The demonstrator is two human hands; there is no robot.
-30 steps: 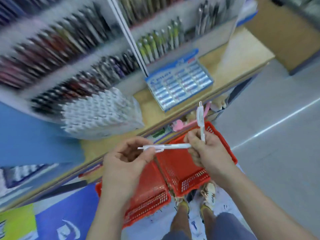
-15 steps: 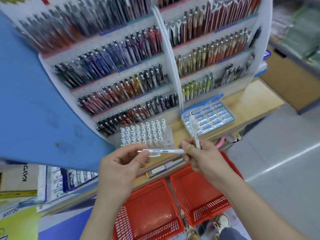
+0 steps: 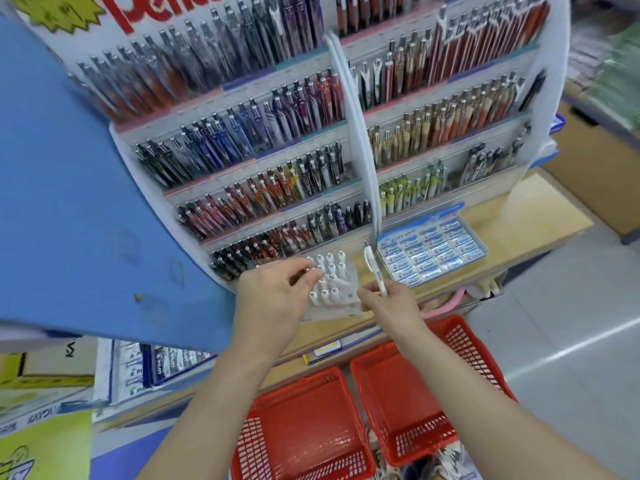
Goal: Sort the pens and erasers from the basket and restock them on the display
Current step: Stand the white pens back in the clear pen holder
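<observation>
My left hand [image 3: 273, 299] pinches a white pen [image 3: 334, 281] that lies level over a clear holder of white pens [image 3: 332, 292] on the counter. My right hand [image 3: 389, 308] grips another white pen [image 3: 374, 270], which stands upright between its fingers. Both hands hover just in front of the tiered pen display [image 3: 294, 161]. A blue tray of erasers [image 3: 429, 251] sits on the wooden counter [image 3: 519, 216] to the right. Two red baskets [image 3: 301, 431] [image 3: 426, 386] stand on the floor below my arms; both look bare inside.
A blue panel [image 3: 69, 202] fills the left side. Boxes of stock [image 3: 156, 365] sit under it. Grey floor [image 3: 571, 323] stretches to the right. A pink item [image 3: 450, 304] hangs at the counter's front edge.
My view has tilted up from the baskets to the display. Both hands have risen and moved forward with their pens, now over the clear holder.
</observation>
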